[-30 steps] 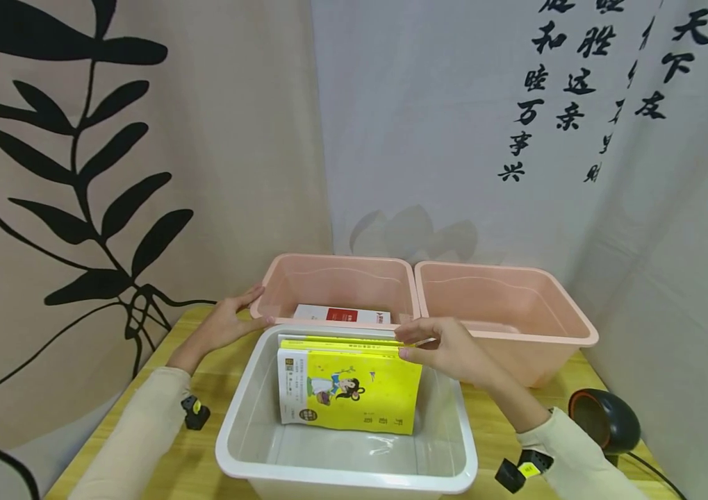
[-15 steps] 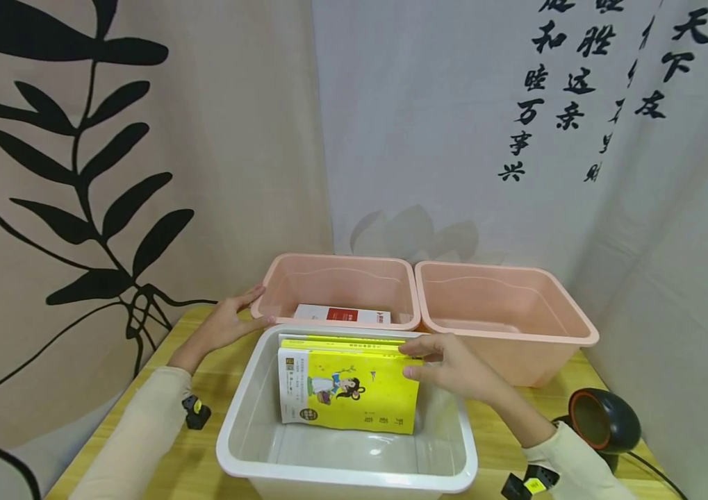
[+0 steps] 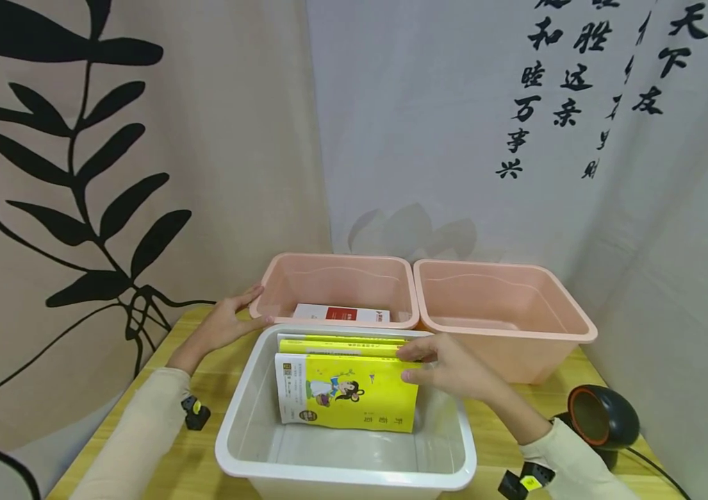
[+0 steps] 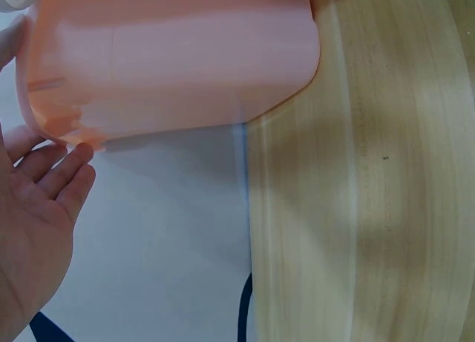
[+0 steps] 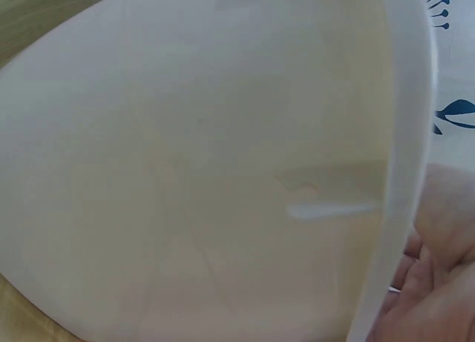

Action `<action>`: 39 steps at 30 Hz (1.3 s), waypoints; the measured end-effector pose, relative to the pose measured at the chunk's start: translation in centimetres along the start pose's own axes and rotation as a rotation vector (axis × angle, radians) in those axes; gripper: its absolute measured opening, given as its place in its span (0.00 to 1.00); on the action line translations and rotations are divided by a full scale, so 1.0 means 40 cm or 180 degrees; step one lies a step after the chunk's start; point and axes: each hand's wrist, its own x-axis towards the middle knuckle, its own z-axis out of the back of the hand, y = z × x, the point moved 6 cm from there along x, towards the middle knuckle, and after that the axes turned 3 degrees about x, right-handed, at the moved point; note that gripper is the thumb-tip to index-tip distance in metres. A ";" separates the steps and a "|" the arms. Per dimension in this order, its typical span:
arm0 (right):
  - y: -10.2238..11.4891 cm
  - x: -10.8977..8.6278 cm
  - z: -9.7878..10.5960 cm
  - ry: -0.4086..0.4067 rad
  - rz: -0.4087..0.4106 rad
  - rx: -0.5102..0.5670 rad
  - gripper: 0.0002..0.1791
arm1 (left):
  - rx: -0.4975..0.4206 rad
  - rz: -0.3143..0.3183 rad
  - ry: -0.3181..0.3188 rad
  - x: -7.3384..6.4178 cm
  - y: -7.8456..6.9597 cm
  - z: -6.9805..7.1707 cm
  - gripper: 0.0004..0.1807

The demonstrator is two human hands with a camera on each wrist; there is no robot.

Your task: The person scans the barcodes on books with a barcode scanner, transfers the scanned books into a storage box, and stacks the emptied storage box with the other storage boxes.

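Observation:
Several thin yellow books (image 3: pixel 360 392) stand upright in a white plastic bin (image 3: pixel 228 430), the front one showing a cartoon girl on its cover. At their upper right corner my right hand (image 3: pixel 450 364) pinches the front book, thumb before it and fingers behind its top edge. In the right wrist view the bin's wall hides most of this hand. My left hand (image 3: pixel 225 326) rests on the left end of a pink bin (image 3: pixel 341 267) behind the white one. Its fingers (image 4: pixel 63 168) lie fairly straight against the rim in the left wrist view.
A white box with a red patch (image 3: pixel 341 314) lies inside the left pink bin. Beside it stands a second pink bin (image 3: pixel 504 305). At the right, a dark round object with a cable (image 3: pixel 606 417) sits on the wooden table (image 3: pixel 203 410).
My right hand has come down and slightly toward me onto the front book's corner. The front book's top has parted a little from those behind. The left hand stays put.

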 end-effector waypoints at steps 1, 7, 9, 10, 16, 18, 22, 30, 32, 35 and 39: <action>0.000 0.000 -0.001 -0.0015 0.0021 -0.0032 0.17 | 0.0003 0.0009 -0.0001 0.000 -0.001 0.000 0.51; 0.002 0.003 -0.014 -0.0140 -0.0004 -0.0399 0.18 | -0.0007 0.0025 -0.0011 -0.002 -0.005 0.000 0.51; 0.003 0.004 -0.018 -0.0183 -0.0076 -0.0484 0.19 | -0.0009 0.0020 -0.0017 -0.002 -0.004 0.001 0.50; 0.002 0.005 -0.021 -0.0202 -0.0113 -0.0511 0.19 | -0.0006 0.0018 -0.0018 -0.002 -0.003 0.000 0.50; -0.002 0.009 -0.033 -0.0194 -0.0052 -0.0787 0.18 | -0.0012 0.0015 -0.0021 0.001 0.000 -0.002 0.50; -0.004 0.010 -0.037 -0.0164 0.0039 -0.0899 0.17 | -0.0004 0.0024 -0.0024 0.001 0.002 -0.002 0.50; -0.009 0.010 -0.049 -0.0066 0.0090 -0.1169 0.14 | -0.0002 0.0043 -0.0014 -0.001 0.003 -0.003 0.51; 0.000 0.014 -0.060 -0.0055 0.0275 -0.1303 0.06 | 0.0027 -0.0003 -0.0016 -0.001 -0.002 -0.004 0.50; 0.002 0.018 -0.055 -0.0092 0.0291 -0.1160 0.05 | 0.0023 -0.0006 -0.0021 -0.001 -0.002 -0.002 0.50; 0.005 0.023 -0.044 -0.0167 0.0301 -0.0857 0.05 | 0.0024 -0.0002 -0.0022 -0.001 0.000 -0.002 0.50; 0.005 0.028 -0.027 -0.0292 0.0304 -0.0431 0.06 | 0.0031 -0.0009 -0.0029 0.000 0.001 -0.001 0.50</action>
